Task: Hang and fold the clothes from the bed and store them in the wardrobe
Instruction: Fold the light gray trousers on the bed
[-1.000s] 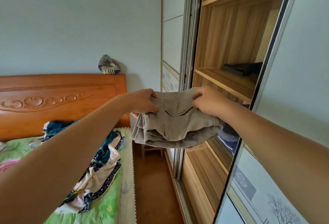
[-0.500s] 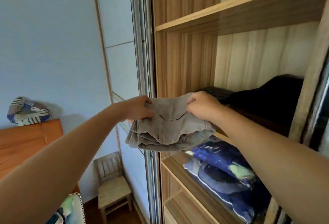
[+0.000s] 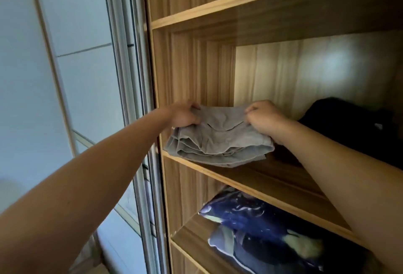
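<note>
Folded taupe-grey cloth garment [image 3: 218,140], left front edge of tan wooden shelf [image 3: 239,183]: was plain. Bundled black fabric garment [image 3: 349,125], shelf's right end: was solid black. Navy bedding [image 3: 261,228] below bore white, pale yellow-green markings. Wooden wardrobe [image 3: 196,66] showed tan vertical-striped grain.

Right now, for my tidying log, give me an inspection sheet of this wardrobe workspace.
Surface: wooden middle shelf, bare wood near the front.
Job's things: folded grey garment at the shelf's left front, beside the side panel.
Clutter: black garment further right on the same shelf; blue patterned bundle in the compartment below.
Grippers: left hand and right hand each pinch the folded grey garment's far edge.
Cables: nothing seen.
Surroundings: pale sliding door to the left; upper shelf above.
</note>
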Demonstrator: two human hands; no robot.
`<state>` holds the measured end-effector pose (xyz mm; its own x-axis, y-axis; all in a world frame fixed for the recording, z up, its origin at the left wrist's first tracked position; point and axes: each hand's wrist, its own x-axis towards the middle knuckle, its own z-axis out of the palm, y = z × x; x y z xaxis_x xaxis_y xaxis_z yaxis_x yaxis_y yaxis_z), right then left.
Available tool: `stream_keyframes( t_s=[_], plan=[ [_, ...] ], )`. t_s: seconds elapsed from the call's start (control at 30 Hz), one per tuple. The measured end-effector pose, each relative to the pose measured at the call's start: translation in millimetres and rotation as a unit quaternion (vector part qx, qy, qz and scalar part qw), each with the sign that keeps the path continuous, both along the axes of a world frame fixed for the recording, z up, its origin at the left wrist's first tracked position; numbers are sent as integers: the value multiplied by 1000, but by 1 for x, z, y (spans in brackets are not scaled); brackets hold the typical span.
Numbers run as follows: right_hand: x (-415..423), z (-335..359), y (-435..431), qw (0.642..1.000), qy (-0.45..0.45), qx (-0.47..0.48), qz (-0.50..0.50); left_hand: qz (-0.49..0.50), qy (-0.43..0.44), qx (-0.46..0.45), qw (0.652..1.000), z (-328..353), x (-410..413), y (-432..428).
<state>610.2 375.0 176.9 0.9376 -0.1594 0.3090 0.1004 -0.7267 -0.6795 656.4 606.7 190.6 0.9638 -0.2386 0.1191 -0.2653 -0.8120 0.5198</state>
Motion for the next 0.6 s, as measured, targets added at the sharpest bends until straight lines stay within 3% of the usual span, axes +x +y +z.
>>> stream_keyframes(
  t_s=[0.1, 0.23, 0.47, 0.6],
  plan=[
    [49, 8, -6, 997, -14, 42, -56, -34, -27, 31, 999, 13, 66, -15],
    [103, 21, -18, 992, -11, 61, -109, -82, -63, 4, 995, 23, 145, -44],
    [182, -4, -53, 972, 5, 130, -196, -122, -65, 32, 990, 11, 245, -94],
    [199, -48, -61, 978, 122, 45, -165, -124, -61, 111, 984, -41, 282, -109]
  ],
)
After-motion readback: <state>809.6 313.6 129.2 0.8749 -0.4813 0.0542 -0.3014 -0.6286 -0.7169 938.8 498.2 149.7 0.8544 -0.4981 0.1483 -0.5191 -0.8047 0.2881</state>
